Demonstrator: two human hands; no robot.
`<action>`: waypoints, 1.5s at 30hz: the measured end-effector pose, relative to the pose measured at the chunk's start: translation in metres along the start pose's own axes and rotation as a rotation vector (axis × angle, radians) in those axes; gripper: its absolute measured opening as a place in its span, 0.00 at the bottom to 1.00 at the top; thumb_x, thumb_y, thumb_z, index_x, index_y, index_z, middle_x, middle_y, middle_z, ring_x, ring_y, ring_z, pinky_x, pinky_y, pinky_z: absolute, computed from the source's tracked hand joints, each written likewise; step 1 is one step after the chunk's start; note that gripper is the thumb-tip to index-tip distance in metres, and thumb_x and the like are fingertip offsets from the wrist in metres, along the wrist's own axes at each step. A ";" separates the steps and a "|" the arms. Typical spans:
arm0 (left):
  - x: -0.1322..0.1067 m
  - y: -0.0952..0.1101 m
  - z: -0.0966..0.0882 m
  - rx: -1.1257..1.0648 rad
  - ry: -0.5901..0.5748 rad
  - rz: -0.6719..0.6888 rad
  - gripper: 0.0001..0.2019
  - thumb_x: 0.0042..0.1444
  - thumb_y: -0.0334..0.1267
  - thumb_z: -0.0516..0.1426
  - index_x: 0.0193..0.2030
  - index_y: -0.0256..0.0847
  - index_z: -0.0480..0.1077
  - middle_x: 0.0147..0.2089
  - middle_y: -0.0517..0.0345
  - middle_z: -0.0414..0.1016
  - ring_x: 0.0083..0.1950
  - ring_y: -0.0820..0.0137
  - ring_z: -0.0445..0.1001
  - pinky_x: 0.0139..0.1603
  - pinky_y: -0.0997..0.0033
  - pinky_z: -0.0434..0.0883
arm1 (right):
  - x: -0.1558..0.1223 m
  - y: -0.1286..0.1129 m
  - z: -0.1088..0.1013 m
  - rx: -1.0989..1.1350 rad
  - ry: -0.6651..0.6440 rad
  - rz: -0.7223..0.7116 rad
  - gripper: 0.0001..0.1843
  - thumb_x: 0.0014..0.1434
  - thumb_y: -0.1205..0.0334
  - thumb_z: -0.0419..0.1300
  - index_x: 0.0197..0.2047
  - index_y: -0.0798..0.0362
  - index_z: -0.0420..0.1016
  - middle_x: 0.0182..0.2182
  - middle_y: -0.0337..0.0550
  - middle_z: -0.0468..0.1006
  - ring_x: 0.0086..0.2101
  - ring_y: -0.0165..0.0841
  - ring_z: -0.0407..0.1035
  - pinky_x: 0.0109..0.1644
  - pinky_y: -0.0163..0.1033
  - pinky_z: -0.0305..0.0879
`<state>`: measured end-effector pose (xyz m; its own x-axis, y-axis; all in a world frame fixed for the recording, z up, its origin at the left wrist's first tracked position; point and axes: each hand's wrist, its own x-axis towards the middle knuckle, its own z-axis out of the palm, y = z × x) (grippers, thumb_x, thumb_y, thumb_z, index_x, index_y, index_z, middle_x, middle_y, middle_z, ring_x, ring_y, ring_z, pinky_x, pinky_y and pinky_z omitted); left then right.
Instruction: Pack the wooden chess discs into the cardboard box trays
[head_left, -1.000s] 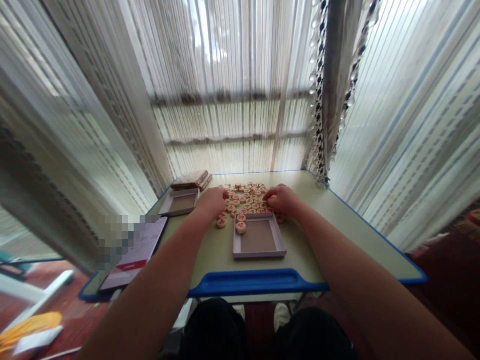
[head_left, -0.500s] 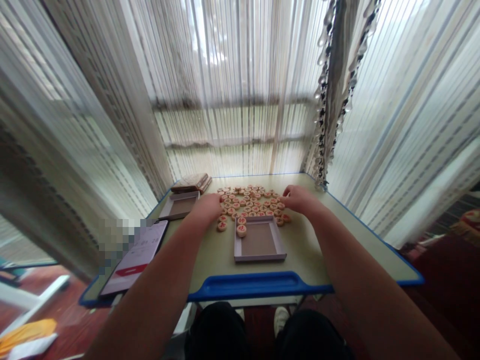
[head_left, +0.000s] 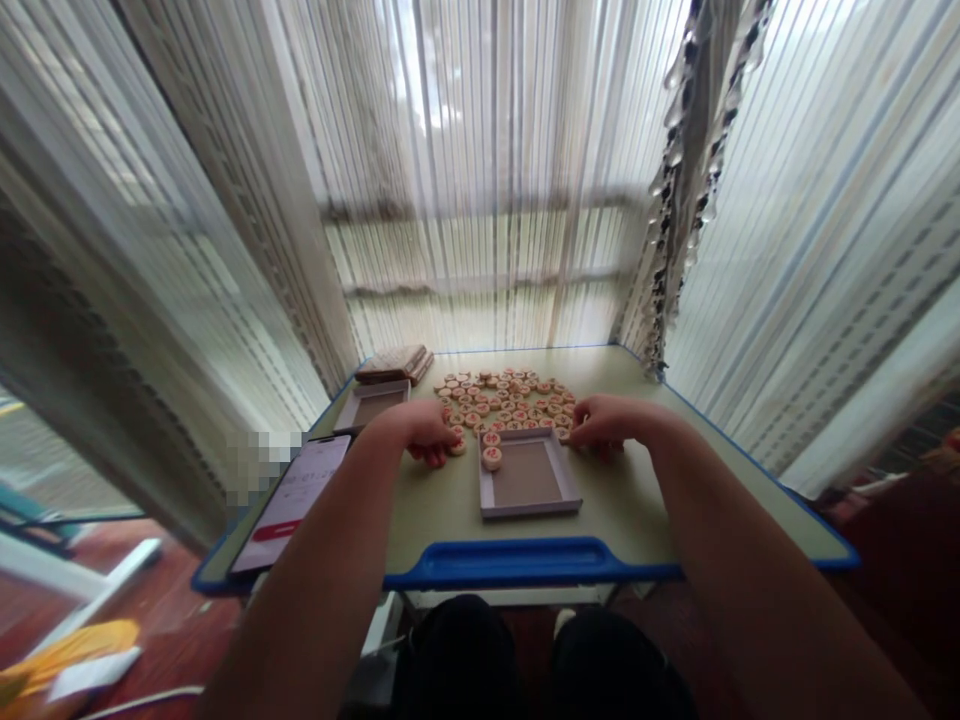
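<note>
Drawn nearer: left hand (head_left: pixel 431 432) and right hand (head_left: pixel 602 424), fingers curled beside round, pale, wood-toned discs (head_left: pixel 495 404); pinch indeterminate. Light, level pressure should keep discs flat.

Daylit striped curtains (head_left: pixel 480 120) above reddish floor (head_left: pixel 176 600)

Chinese characters mark the round pieces (head_left: pixel 517 410), many of them in red. Of the two pieces at the left side of the near box (head_left: pixel 529 510), the farther one (head_left: pixel 491 440) seems to read 帥; the nearer one (head_left: pixel 492 458) looks like 炮, though blur leaves this unsure. The rest are too small to read. The phone (head_left: pixel 300 495) shows a row of grey digits, too faint to make out surely.
</note>
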<state>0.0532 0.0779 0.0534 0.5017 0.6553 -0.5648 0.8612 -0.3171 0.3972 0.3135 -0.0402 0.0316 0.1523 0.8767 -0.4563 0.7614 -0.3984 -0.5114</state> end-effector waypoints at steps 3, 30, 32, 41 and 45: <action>0.005 0.003 0.003 -0.034 0.094 0.014 0.13 0.47 0.43 0.56 0.25 0.33 0.71 0.27 0.50 0.77 0.21 0.74 0.71 0.22 0.76 0.66 | 0.005 0.001 0.002 -0.003 0.091 -0.012 0.10 0.41 0.60 0.62 0.28 0.55 0.69 0.15 0.35 0.67 0.16 0.25 0.62 0.18 0.29 0.54; 0.034 -0.019 -0.013 0.281 0.713 0.019 0.13 0.45 0.33 0.57 0.39 0.43 0.75 0.42 0.51 0.76 0.43 0.66 0.73 0.43 0.74 0.66 | 0.023 -0.021 0.021 -0.146 0.465 -0.506 0.12 0.48 0.64 0.55 0.31 0.52 0.79 0.29 0.40 0.78 0.31 0.31 0.68 0.36 0.33 0.61; 0.032 -0.022 -0.015 0.269 0.742 -0.018 0.15 0.43 0.34 0.58 0.41 0.41 0.74 0.43 0.49 0.75 0.44 0.65 0.73 0.43 0.74 0.66 | 0.025 -0.020 0.022 -0.164 0.504 -0.519 0.12 0.48 0.63 0.55 0.32 0.52 0.79 0.29 0.41 0.78 0.30 0.30 0.67 0.35 0.33 0.60; 0.026 -0.015 -0.015 0.207 0.669 0.062 0.13 0.42 0.34 0.59 0.38 0.37 0.75 0.40 0.48 0.77 0.41 0.65 0.73 0.41 0.75 0.66 | 0.031 -0.018 0.021 -0.178 0.525 -0.481 0.11 0.47 0.64 0.56 0.31 0.51 0.80 0.26 0.39 0.76 0.28 0.29 0.65 0.33 0.31 0.59; 0.027 -0.012 -0.011 0.214 0.667 0.081 0.14 0.40 0.38 0.61 0.36 0.38 0.76 0.38 0.50 0.77 0.38 0.66 0.73 0.37 0.75 0.66 | 0.029 -0.020 0.022 -0.193 0.559 -0.488 0.11 0.47 0.61 0.57 0.32 0.51 0.80 0.26 0.40 0.75 0.28 0.29 0.65 0.33 0.32 0.58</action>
<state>0.0551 0.1068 0.0416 0.4669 0.8828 0.0514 0.8549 -0.4655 0.2291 0.2890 -0.0123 0.0125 0.0277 0.9676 0.2508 0.9130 0.0776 -0.4004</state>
